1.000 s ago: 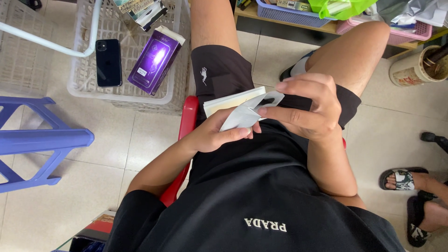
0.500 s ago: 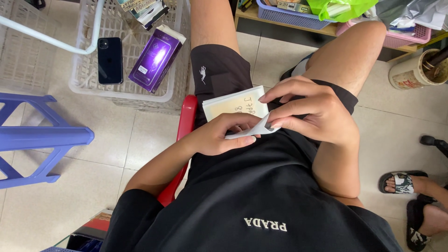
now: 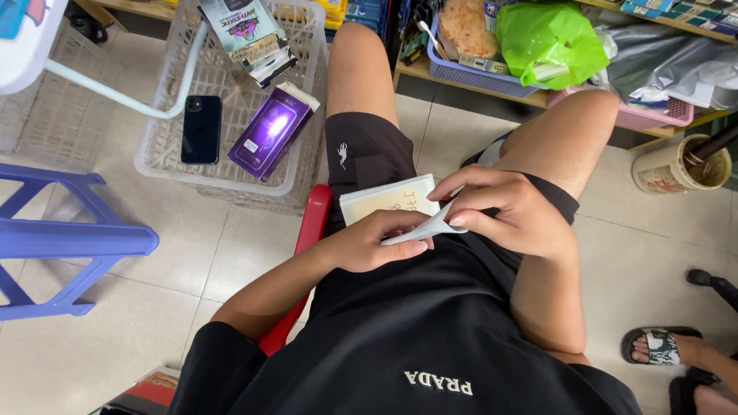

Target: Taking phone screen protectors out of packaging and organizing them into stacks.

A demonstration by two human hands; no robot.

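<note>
I sit on a red stool [image 3: 310, 230] and look down at my lap. A cream card with handwriting [image 3: 389, 200] rests on my left thigh. My left hand [image 3: 369, 242] and my right hand [image 3: 511, 211] both pinch a small white folded paper [image 3: 427, 229] just in front of the card. My left thumb lies under the paper's edge. Fingers of my right hand curl over its top.
A white plastic basket [image 3: 307, 146] on the tiled floor holds a black phone [image 3: 201, 129], a purple box [image 3: 270, 132] and another packet. A blue plastic stool [image 3: 65, 242] stands at left. Low shelves with trays and a green bag [image 3: 550, 42] run behind. Another person's sandalled foot [image 3: 665, 346] is at right.
My hands have slid off the card, so more of it shows. The white paper has come down lower in my lap. My head has tipped up a little.
</note>
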